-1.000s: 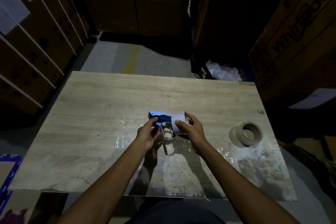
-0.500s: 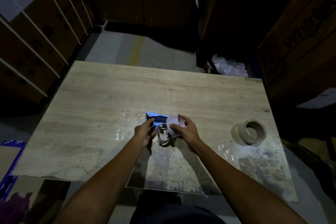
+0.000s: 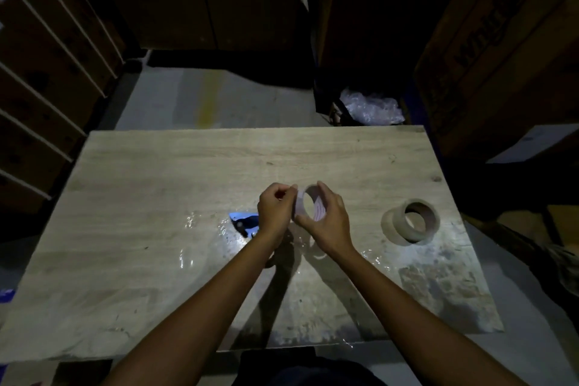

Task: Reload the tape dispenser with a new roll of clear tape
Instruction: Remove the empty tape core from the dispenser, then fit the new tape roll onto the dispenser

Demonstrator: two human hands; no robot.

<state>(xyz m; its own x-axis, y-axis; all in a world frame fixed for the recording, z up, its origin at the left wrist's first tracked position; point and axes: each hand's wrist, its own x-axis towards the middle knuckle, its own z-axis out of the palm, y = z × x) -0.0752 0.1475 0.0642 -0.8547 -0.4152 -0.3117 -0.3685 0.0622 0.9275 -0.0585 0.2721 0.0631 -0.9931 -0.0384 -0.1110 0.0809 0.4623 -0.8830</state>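
A pale, nearly bare tape ring (image 3: pixel 300 200) stands upright in the air above the wooden table (image 3: pixel 156 185), its hole facing me. My right hand (image 3: pixel 329 219) grips it by the rim. My left hand (image 3: pixel 275 210) pinches its left edge between thumb and fingertips. The blue tape dispenser (image 3: pixel 244 222) lies on the table just left of my left wrist, which hides part of it. A fuller tan tape roll (image 3: pixel 412 222) rests on the table to the right, apart from both hands.
Shiny scraps of clear tape (image 3: pixel 191 219) stick to the table near the dispenser. Large cardboard boxes (image 3: pixel 501 50) stand to the right and behind. A crumpled plastic bag (image 3: pixel 369 110) lies past the table's far edge. Strapped boxes line the left side.
The pale ring has come off the dispenser and both hands have lifted it up and away. The dispenser now lies on the table, no longer held.
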